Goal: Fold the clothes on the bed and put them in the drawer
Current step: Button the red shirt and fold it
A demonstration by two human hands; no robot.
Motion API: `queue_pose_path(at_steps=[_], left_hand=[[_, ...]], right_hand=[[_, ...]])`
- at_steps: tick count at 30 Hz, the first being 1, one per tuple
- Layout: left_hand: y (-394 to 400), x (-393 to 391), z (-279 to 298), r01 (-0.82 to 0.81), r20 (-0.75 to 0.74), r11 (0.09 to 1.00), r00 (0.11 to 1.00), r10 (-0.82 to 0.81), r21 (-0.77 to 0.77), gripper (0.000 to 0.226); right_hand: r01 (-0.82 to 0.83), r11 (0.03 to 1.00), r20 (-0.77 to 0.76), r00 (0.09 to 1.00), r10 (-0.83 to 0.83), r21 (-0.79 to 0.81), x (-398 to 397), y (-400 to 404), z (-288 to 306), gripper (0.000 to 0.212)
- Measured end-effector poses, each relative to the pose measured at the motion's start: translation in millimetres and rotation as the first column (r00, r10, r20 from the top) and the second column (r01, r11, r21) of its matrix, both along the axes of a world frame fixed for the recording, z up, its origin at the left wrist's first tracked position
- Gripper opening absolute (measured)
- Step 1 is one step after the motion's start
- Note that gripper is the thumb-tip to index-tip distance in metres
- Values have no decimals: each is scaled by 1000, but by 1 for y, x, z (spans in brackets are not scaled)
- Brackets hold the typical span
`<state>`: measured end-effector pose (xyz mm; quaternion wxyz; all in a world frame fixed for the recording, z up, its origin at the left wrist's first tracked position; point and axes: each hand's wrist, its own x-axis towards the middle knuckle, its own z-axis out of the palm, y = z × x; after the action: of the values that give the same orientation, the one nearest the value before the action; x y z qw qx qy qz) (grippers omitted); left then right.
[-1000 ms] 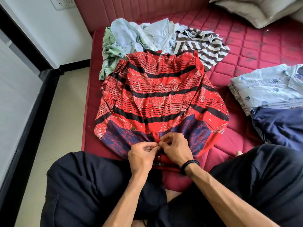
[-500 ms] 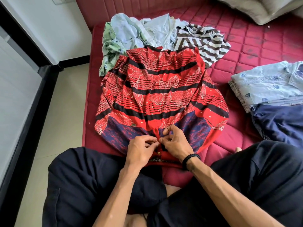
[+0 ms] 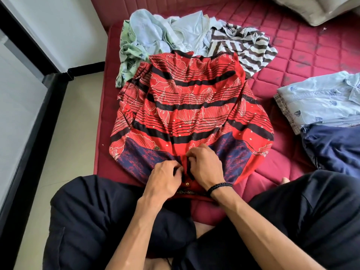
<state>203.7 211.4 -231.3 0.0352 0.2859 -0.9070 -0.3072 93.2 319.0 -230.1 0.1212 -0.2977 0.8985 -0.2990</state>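
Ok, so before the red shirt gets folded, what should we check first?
1. Red patterned shirt spread flat on the maroon quilted mattress: ok.
2. Front placket buttoned: cannot tell, left hand and right hand pinch it, covering it.
3. Sleeves laid out: not ok, bunched at the sides.
4. Unfolded pile, brown-striped top included, clear of the shirt: not ok, it touches the hem.
5. Folded light-blue shirt out of the way: ok.

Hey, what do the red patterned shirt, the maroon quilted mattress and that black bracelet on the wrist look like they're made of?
Red patterned shirt: thin woven fabric, likely rayon or cotton; it drapes in soft ripples, matte print. Maroon quilted mattress: padded textile cover, stitched in squares, slightly scuffed. Black bracelet: braided cord, maybe leather or synthetic; the plait shows, the material is unclear.
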Motion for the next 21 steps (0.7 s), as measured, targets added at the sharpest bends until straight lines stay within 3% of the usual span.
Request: queue_pose_path(at_steps=[5, 9, 14, 17, 21], left_hand=[[5, -16, 7, -104, -255, 995, 962, 98, -9, 13], [9, -30, 1, -98, -188, 994, 977, 104, 38, 18], [19, -31, 2, -294, -97, 956, 952, 291, -11, 32], [15, -28, 3, -315, -53, 949, 948, 314, -13, 16], [5, -22, 14, -412, -6, 888, 907, 422, 204, 9]], right_hand=[[93, 996, 116, 989, -92, -6, -11, -7, -2, 14], [141, 989, 219, 967, -131, -34, -18, -6, -5, 7], [46, 999, 257, 966, -42, -9, -21, -3, -2, 34], [99, 994, 271, 959, -83, -43, -19, -5, -4, 31], [120, 990, 227, 969, -101, -69, -14, -8, -7, 15]])
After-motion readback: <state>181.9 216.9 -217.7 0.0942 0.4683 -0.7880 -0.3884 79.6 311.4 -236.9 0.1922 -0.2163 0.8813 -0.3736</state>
